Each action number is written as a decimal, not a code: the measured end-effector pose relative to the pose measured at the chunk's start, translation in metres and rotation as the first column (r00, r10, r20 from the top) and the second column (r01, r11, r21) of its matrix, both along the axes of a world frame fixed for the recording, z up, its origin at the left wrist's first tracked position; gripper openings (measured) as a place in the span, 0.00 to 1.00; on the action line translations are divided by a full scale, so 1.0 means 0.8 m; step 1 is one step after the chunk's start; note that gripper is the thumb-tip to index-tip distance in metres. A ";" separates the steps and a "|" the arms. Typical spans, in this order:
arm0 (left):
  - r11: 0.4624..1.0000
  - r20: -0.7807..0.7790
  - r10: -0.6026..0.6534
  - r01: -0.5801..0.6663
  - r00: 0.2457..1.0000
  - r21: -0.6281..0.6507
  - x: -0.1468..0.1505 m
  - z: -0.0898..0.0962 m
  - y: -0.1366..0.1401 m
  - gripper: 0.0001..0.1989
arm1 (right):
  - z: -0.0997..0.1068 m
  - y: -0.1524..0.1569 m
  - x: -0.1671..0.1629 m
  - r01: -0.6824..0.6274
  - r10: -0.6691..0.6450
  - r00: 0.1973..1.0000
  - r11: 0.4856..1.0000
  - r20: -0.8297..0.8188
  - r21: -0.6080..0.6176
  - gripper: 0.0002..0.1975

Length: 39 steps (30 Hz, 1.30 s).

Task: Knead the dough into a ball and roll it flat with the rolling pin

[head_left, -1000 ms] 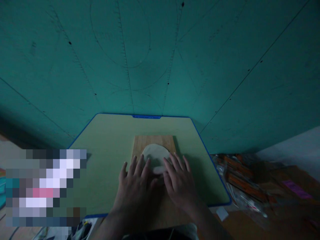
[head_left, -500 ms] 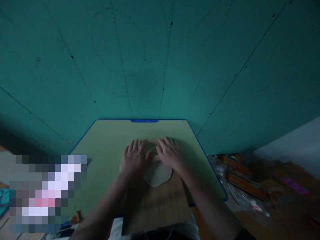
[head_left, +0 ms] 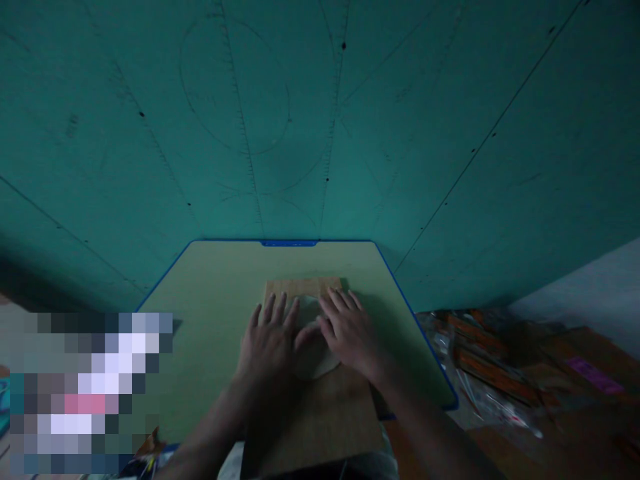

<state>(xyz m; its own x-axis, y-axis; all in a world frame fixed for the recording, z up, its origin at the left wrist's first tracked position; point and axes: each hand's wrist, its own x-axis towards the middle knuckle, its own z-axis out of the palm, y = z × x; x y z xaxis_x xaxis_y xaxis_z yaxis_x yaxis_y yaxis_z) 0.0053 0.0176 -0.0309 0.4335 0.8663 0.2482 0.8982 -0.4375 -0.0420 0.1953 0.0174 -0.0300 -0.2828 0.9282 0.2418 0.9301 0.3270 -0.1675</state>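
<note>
A pale, flat, rounded sheet [head_left: 319, 363], which looks like dough or clay, lies on a wooden board [head_left: 315, 420]. My left hand [head_left: 267, 343] rests over its left side, fingers stretched toward the board's far end. Over the sheet's right side lies my right hand [head_left: 350, 333], palm down with its fingers extended. The thumbs point inward and nearly meet across the middle of the sheet. Both hands cover part of its edges, and dim light hides whether the palms press on it. Neither hand grips anything.
Beneath the board is a pale yellow-green tabletop [head_left: 220, 273] with a blue rim, set against a green wall [head_left: 300, 160] with pencil marks. Plastic-wrapped orange-brown items [head_left: 493, 363] lie on the right. A pixelated patch covers the lower left.
Both hands have slid back toward me from the board's far end, which now shows beyond the fingertips. The hands remain over the sheet.
</note>
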 end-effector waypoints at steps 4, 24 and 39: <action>0.981 0.041 0.164 -0.158 0.986 -0.112 0.015 0.023 0.068 0.29 | 0.011 0.071 -0.013 0.050 -0.049 0.999 0.996 0.009 -0.077 0.23; 0.988 -0.008 -0.144 0.144 0.990 0.052 0.005 -0.010 -0.042 0.27 | -0.010 -0.042 0.003 -0.074 0.076 0.997 0.996 -0.029 0.048 0.25; 0.992 0.118 -0.121 0.124 0.986 -0.023 -0.003 -0.002 -0.013 0.22 | 0.009 -0.014 0.001 -0.123 0.121 0.982 0.992 -0.141 0.000 0.19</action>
